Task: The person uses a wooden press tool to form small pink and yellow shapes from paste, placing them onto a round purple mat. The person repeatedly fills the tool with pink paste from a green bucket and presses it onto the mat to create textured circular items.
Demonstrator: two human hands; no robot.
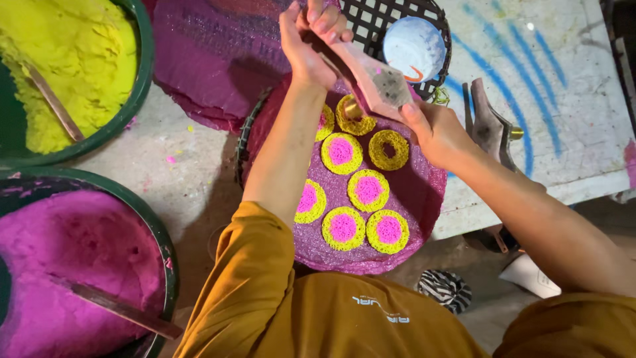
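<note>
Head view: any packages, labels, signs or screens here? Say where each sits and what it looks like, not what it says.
No packages, signs or screens show.
Shirt print: small pale lettering on the mustard-yellow shirt, bottom centre.
Round lid or container: in the black basket, top centre, above the right hand; white and pale blue with an orange curved mark. Whether it bears a label cannot be told.

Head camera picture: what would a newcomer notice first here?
First, the yellow rings, most with pink centres, lying on a purple-covered tray in the middle. Above them, the left hand and right hand hold a wooden press. At the left stand a tub of yellow powder and a tub of pink powder.
</note>
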